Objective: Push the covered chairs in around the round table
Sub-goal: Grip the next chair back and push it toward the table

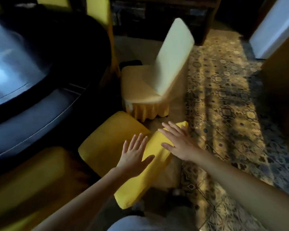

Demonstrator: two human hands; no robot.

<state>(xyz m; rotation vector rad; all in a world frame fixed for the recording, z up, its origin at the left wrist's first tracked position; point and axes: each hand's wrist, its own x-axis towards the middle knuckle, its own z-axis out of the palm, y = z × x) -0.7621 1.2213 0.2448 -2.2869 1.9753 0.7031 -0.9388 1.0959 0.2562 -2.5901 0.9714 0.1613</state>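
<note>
A yellow-covered chair (107, 144) stands right below me, its seat toward the round table (32, 114) at the left. My left hand (135, 154) and my right hand (178, 142) hover open, fingers spread, over the top of its backrest; whether they touch it I cannot tell. A second covered chair (145, 87), paler with a skirted seat, stands further ahead, set back from the table's edge. Another yellow seat (32, 177) lies at the lower left beside the table.
More yellow chair backs (98, 12) stand at the table's far side. A patterned carpet (223, 105) covers the floor to the right. Dark wooden furniture (165, 17) lines the back, and a white panel (274, 27) stands at the upper right.
</note>
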